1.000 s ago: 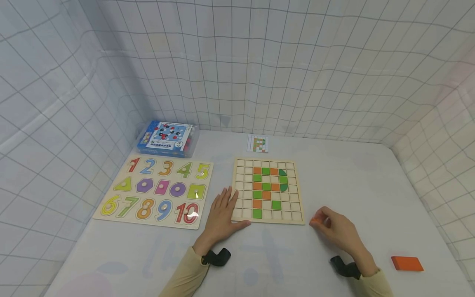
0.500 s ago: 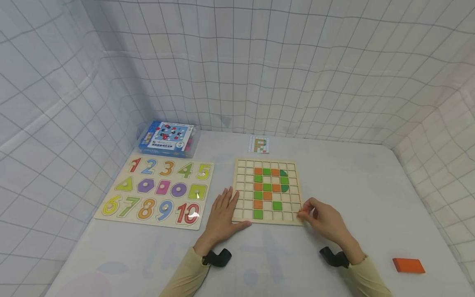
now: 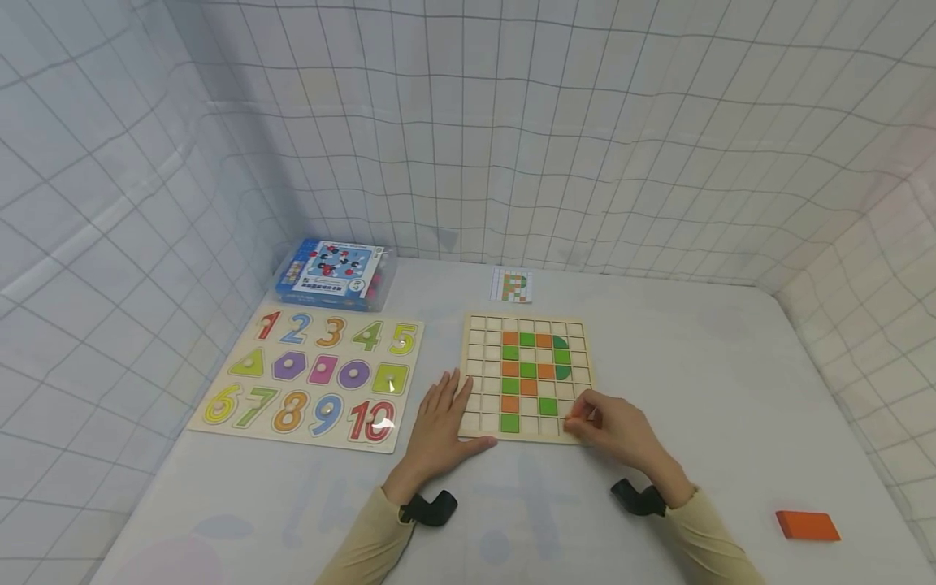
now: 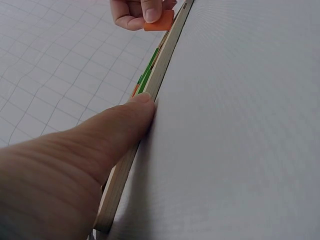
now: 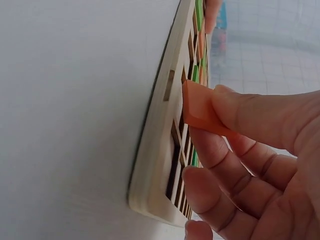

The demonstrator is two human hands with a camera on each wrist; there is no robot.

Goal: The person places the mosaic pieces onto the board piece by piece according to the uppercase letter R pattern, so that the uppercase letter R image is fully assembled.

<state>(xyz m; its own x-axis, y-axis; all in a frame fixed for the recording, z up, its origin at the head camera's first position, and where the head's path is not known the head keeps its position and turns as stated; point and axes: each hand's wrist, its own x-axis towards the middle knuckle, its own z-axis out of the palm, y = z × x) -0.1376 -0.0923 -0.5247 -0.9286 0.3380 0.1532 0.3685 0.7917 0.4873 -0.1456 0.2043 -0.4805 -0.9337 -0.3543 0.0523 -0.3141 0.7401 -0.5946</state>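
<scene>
A wooden grid board lies flat, with orange and green square tiles and two dark green rounded ones set in its cells. My left hand rests with straight fingers on the board's left edge; in the left wrist view its thumb presses the near rim. Between thumb and fingers my right hand pinches an orange square tile, held tilted over the board's near right part. That tile is mostly hidden by the fingers in the head view.
Left of the grid board lies a number-and-shape puzzle board. Behind it stands a clear plastic box with a blue label. A small pattern card lies beyond the grid. At the far right rests an orange block.
My right hand has moved left with the orange tile, from the table beside the grid board to over its near right cells. The left hand has stayed in place.
</scene>
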